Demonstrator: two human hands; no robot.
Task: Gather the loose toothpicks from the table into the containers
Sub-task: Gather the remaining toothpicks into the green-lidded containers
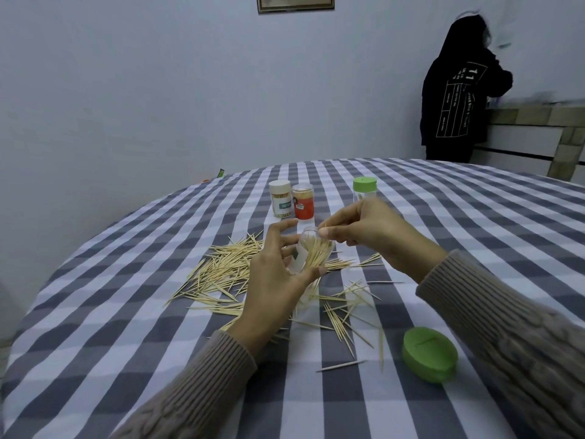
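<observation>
I count four containers: my left hand (278, 274) grips one clear plastic jar (311, 253) tilted above the checked surface (126, 327), my right hand (364, 232) pinching toothpicks at its mouth. Three capped jars (291, 201) stand behind; loose wooden toothpicks (221, 274) lie scattered, one green lid (429, 354) near.

Tablecloth (126, 312): woven cloth, matt, grey-white check, slightly rippled. Loose toothpicks (221, 270): pale bare wood, matt, at 9 o'clock of the held jar. Held jar (311, 251): clear glossy plastic with a white paper label, wooden picks inside. Green lid (430, 354) at 5 o'clock: smooth plastic, dull sheen. Three jars at 12 o'clock: white-capped jar (280, 198) with paper label, orange jar (303, 201) clear plastic, green-capped jar (364, 188) clear plastic. Sleeves (506, 327): ribbed knit wool, rough, matt. Wall (158, 90): matt paint.
</observation>
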